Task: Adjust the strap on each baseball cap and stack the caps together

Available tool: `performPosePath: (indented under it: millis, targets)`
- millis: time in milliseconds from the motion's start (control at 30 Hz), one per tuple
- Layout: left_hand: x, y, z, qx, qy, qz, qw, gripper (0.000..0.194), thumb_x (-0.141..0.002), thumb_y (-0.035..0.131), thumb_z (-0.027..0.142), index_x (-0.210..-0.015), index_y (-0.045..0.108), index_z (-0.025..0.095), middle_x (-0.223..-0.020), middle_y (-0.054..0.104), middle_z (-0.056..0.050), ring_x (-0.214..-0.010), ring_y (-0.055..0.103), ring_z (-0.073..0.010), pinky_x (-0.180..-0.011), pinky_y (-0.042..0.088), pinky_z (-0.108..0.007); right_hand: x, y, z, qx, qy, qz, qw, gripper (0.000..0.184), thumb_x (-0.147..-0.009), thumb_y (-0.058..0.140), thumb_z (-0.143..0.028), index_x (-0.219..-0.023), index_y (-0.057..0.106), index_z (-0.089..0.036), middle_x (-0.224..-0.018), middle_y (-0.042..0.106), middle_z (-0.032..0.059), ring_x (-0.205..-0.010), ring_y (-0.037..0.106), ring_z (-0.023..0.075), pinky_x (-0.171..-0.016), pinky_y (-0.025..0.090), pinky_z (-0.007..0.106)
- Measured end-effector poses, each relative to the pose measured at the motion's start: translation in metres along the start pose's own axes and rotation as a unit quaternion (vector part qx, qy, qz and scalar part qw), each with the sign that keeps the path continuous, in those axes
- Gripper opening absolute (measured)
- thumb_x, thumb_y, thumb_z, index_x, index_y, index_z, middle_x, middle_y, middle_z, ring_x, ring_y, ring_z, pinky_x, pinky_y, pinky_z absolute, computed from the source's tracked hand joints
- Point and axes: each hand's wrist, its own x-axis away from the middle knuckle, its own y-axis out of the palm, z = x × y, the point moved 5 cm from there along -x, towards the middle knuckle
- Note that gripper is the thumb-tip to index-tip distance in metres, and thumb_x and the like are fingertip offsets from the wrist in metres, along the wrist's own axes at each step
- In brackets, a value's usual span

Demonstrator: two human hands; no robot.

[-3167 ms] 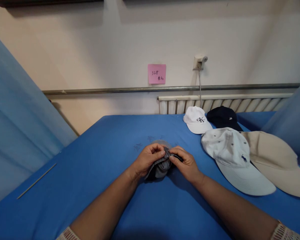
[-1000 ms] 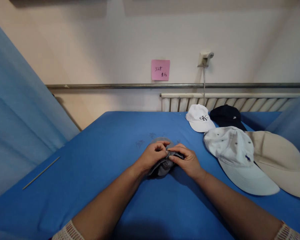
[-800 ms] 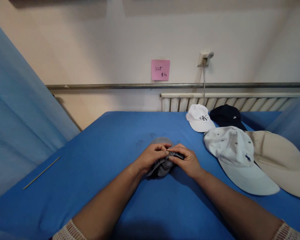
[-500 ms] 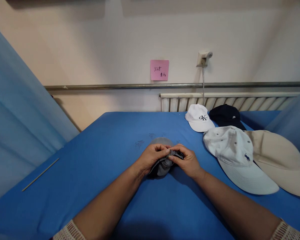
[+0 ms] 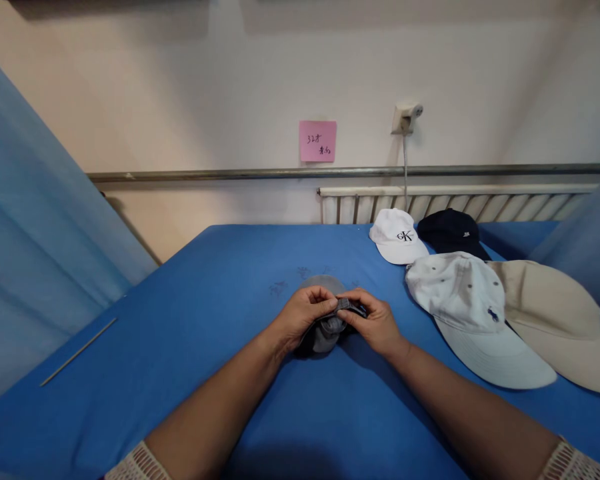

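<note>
The left hand [image 5: 307, 313] and right hand [image 5: 371, 320] both have their grip closed on the dark strap [image 5: 344, 307] of the grey cap [image 5: 325, 340], left of the white cap [image 5: 399, 237].

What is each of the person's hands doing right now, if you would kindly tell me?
Left hand: closed, pinching the dark gray cap at its strap.
Right hand: closed, pinching the same cap's strap from the other side.

At seven o'clock I see a cream openwork sleeve cuff [image 5: 139, 463] with rows of narrow slits; its match [image 5: 573, 461] sits near four. The left hand [image 5: 305, 312] and right hand [image 5: 375, 321] are gloveless.
</note>
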Motion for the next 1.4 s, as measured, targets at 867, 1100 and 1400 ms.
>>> performPosePath:
  millis: [867, 1100, 1400]
  targets:
    - [0.019, 0.022, 0.030, -0.449, 0.307, 0.010, 0.839, 0.020, -0.080, 0.060, 0.021, -0.100, 0.065, 0.021, -0.093, 0.065, -0.005, -0.085, 0.058, -0.0177, -0.079, 0.044, -0.030, 0.001, -0.009, 0.002, -0.050, -0.002, 0.063, 0.997, 0.011, -0.083, 0.062, -0.029, -0.077, 0.058, -0.021, -0.097, 0.063, 0.0056, -0.098, 0.059, 0.0198, -0.092, 0.044, 0.036]
    - [0.021, 0.023, 0.032, -0.455, 0.305, 0.015, 0.836, 0.018, -0.079, 0.060, 0.019, -0.096, 0.066, 0.022, -0.090, 0.065, -0.004, -0.083, 0.058, -0.0181, -0.079, 0.043, -0.031, 0.003, -0.012, 0.004, -0.087, 0.039, 0.098, 0.991, 0.013, -0.081, 0.062, -0.030, -0.075, 0.055, -0.021, -0.095, 0.064, 0.0052, -0.094, 0.059, 0.0194, -0.089, 0.044, 0.035]
    - [0.012, 0.012, 0.023, -0.274, 0.161, 0.029, 0.948, 0.038, -0.074, 0.070, 0.029, -0.110, 0.064, 0.018, -0.096, 0.066, -0.007, -0.075, 0.059, -0.0149, -0.071, 0.048, -0.030, 0.002, -0.018, -0.001, -0.075, 0.024, 0.123, 0.989, 0.015, -0.082, 0.062, -0.034, -0.076, 0.056, -0.021, -0.092, 0.063, 0.0050, -0.092, 0.059, 0.0199, -0.089, 0.045, 0.036]
